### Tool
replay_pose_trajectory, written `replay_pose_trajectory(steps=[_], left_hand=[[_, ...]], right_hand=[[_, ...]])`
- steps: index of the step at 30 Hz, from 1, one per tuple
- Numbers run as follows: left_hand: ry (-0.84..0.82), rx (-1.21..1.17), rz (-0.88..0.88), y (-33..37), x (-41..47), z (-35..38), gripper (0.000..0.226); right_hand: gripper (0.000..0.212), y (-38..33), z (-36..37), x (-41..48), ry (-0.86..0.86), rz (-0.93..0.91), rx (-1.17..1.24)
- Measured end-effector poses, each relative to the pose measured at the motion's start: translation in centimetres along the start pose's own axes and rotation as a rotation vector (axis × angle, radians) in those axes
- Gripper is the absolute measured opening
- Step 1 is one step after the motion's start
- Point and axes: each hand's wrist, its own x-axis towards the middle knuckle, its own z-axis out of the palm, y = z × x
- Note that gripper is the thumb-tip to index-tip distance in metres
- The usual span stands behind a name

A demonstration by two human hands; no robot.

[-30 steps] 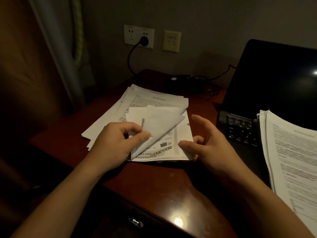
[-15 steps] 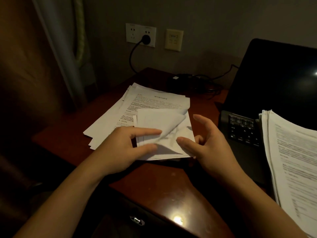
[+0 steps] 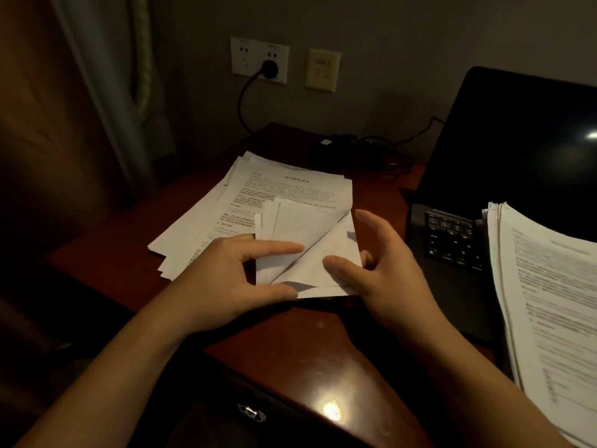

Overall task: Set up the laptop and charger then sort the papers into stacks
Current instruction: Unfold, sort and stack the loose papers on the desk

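Two hands at the small sheets (image 3: 336,244), near the front of the desk (image 3: 290,344). On the left hand (image 3: 226,279), forefinger laid straight along the top of the turned-over leaf (image 3: 303,224), thumb at the near edge, pinching it between them. On the right hand (image 3: 381,276), fingers spread and relaxed, thumb tip touching the lower sheet's right corner, gripping nothing.

Small sheets lying partly on a fanned pile of printed pages (image 3: 258,195). Well apart to the right, a squared stack (image 3: 549,302) resting on the open laptop (image 3: 517,150) and covering part of the keyboard (image 3: 452,240).

Charger plug (image 3: 269,68) seated in the wall socket (image 3: 245,56), cable (image 3: 240,101) trailing down to a dark brick (image 3: 332,147) behind the pile. Too dim to tell whether joined to the laptop.

Set-up likely finished, then. Sorting in hand, with one leaf half peeled back. Next: calls for lifting that leaf clear without dragging the sheet beneath, so a steadying press from the right hand, then a choice of stack to lay it on.
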Motion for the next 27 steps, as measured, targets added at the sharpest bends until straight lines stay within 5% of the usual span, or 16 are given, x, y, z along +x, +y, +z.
replay_pose_trajectory(steps=[6,15,19,23,27], left_hand=[[0.15,-0.061,-0.047,0.0,0.4,0.2,0.015],[0.289,-0.182,-0.093,-0.5,0.6,0.1,0.021],[0.192,-0.256,-0.016,-0.3,0.4,0.0,0.071],[0.044,-0.066,-0.033,0.3,0.3,-0.1,0.03],[-0.018,0.015,-0.019,0.2,0.2,-0.3,0.049]], right_hand=[[0.089,-0.1,-1.2,0.2,-0.087,0.062,0.053],[0.092,-0.5,-1.1,0.2,-0.114,0.081,0.132],[0.093,-0.6,-1.4,0.2,-0.139,0.091,0.117],[0.091,-0.5,-1.3,0.2,-0.11,0.08,0.115],[0.088,-0.2,-0.6,0.1,-0.059,0.076,0.069]])
